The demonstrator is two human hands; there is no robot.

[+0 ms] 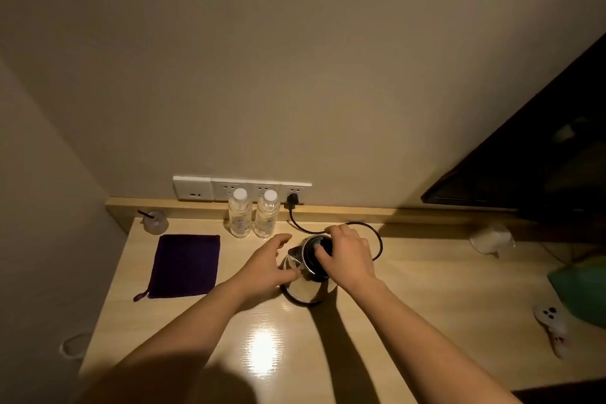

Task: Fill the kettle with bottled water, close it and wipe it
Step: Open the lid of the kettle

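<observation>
Kettle (pixel 303 287) is stood mid-desk (pixel 410 305); lid (pixel 310 261) is gripped by the curled right hand (pixel 347 256); the side is steadied by the open left hand (pixel 265 267). Risks judged: kettle tipped if the lid is yanked against the plugged cord (pixel 378 241); capped bottles (pixel 240 220) behind knocked over.

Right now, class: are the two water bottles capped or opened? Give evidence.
Capped: the left bottle and the right bottle each carry a white cap.

The wooden desk (pixel 410 305) carries a purple cloth (pixel 185 266), two water bottles (pixel 240 218) (pixel 267 218), a kettle (pixel 303 289) and a cup (pixel 155 223).
</observation>
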